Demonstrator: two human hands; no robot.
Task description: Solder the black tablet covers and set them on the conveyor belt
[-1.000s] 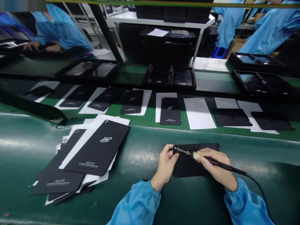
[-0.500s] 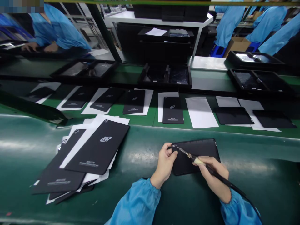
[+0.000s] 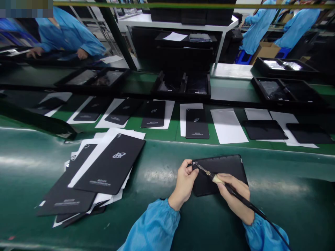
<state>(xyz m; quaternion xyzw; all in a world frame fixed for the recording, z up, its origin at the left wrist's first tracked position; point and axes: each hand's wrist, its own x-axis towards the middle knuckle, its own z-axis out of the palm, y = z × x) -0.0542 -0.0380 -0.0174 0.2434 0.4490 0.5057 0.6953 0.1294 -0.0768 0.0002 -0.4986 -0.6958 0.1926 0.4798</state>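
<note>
The black tablet panel [image 3: 225, 167] lies on the green belt [image 3: 288, 198]. I see the left hand [image 3: 184, 184] pinching its left corner, and the right hand [image 3: 234, 197] gripping a soldering iron [image 3: 209, 173], tip at that corner. Four black trays [image 3: 180, 94] hold dark flat pieces [image 3: 199, 85]. Seven black panels [image 3: 197, 123] sit in a row on white sheets [image 3: 227, 125].

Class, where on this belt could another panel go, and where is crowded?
Bare green belt lies right of the right hand, and between the left hand and the black panel stack. The stack and the row on white sheets are crowded.
</note>
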